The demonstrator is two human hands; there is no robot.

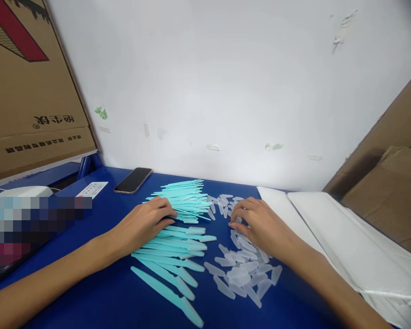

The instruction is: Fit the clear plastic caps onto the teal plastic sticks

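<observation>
Where the blue surface [116,292] meets its far left corner, a cardboard box [27,91] with red print leans against the white wall [226,82], and below it a blurred patch hides whatever lies at the left edge. A white card [92,189] and a dark phone [133,180] lie flat just right of that, near the wall.

The left hand [142,226] rests palm down on a spread of teal plastic sticks [173,256], its fingers curled loosely over them; it seems to press on them rather than grip one, though the fingertips are partly hidden and I cannot be sure. The nearer sticks, most of them already wearing clear caps on their right ends, lie in a rough row running toward the near edge. A second heap of bare teal sticks [185,197] sits just beyond the fingers, toward the wall.

Right of the sticks, a scatter of clear frosted caps [241,274] covers the surface, from near the wall down to the near edge. The right hand [260,224] lies on this scatter, palm down, fingers bent with the tips touching the caps; whether it pinches one cannot be told.

Further right, white plastic sheets [335,237] lie flat along the surface, and brown cardboard [387,183] stands at the far right.
</observation>
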